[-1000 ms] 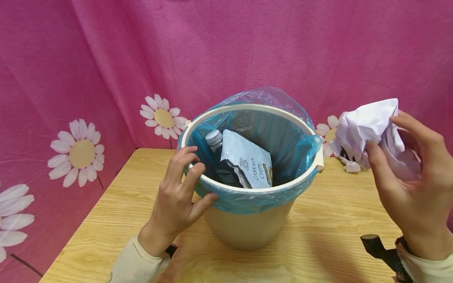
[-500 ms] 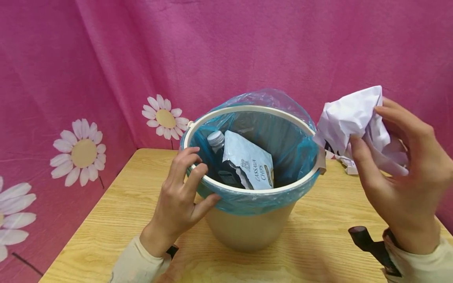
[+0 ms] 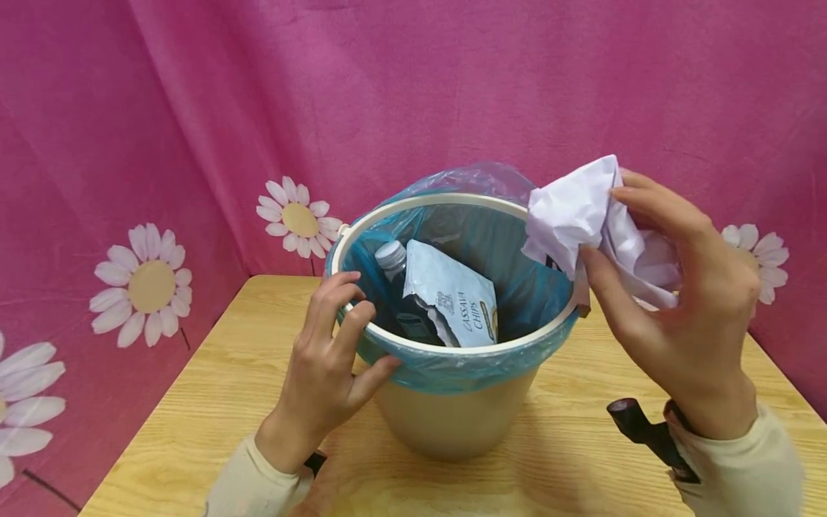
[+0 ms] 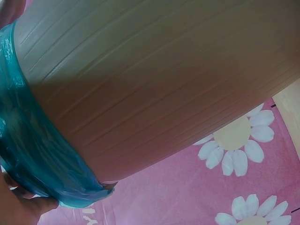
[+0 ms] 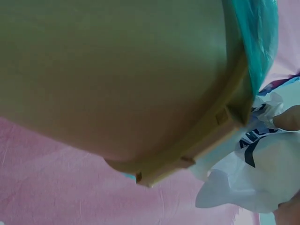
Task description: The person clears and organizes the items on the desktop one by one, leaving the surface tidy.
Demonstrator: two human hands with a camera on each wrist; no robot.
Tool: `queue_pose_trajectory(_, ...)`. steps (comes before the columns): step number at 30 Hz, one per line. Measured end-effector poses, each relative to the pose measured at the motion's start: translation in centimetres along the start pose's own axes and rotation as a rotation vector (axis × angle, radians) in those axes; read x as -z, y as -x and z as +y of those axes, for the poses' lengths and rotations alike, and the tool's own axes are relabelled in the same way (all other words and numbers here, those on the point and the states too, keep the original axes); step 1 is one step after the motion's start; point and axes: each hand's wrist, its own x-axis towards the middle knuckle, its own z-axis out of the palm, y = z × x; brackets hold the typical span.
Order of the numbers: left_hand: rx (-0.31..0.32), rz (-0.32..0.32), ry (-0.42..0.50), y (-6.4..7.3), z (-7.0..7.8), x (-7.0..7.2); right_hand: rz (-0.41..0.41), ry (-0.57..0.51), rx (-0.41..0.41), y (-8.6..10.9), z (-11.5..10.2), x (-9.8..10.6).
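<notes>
A cream trash bin (image 3: pixel 452 420) lined with a blue plastic bag (image 3: pixel 465 373) stands upright on the table. My left hand (image 3: pixel 323 359) grips its near left rim, with the fingers over the edge and the thumb on the outer bag; in the left wrist view the thumb (image 4: pixel 40 205) presses the bag. Crumpled white paper (image 3: pixel 571 212) is pinched between the thumb and fingers of my right hand (image 3: pixel 691 287), over the bin's right rim. Dark print shows on the paper (image 5: pixel 262 168) in the right wrist view. Inside the bin lie a torn cassava chips packet (image 3: pixel 455 294) and a capped bottle (image 3: pixel 392 256).
The wooden table (image 3: pixel 213 388) carries the bin. A pink cloth (image 3: pixel 420 86) with daisies hangs behind and at both sides. A black wrist mount (image 3: pixel 646 431) juts out from my right sleeve.
My right hand has moved left with the crumpled paper, from right of the bin to over its right rim. The left hand and the bin have stayed nearly in place.
</notes>
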Motion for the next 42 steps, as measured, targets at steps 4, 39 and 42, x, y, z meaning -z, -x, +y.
queue_pose_trajectory(4, -0.008, 0.014, -0.003, 0.0, 0.0, -0.1, -0.071, -0.046, -0.002, 0.0, -0.1, -0.7)
queue_pose_trajectory(39, -0.001, 0.006, -0.005, 0.1, 0.0, -0.1, -0.296, 0.084, -0.005, 1.1, -0.2, -1.2)
queue_pose_trajectory(42, 0.004, 0.002, -0.005, 0.1, 0.0, -0.1, -0.248, 0.090, -0.025, 1.1, -0.4, -0.8)
